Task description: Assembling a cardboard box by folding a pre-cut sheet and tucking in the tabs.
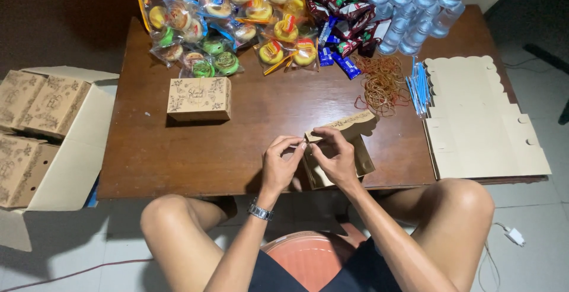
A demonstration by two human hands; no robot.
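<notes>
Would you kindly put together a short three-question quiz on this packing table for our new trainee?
1. True or false: both the left hand and the right hand are on the half-folded cardboard box.
2. Which lies directly beside the pile of rubber bands on its right in the picture? A) flat box blanks B) blue straws C) wrapped cakes
3. Fill in: the finished closed box stands on the wooden ______.

Key
1. True.
2. B, the blue straws; the flat box blanks lie further right.
3. Table.
</notes>
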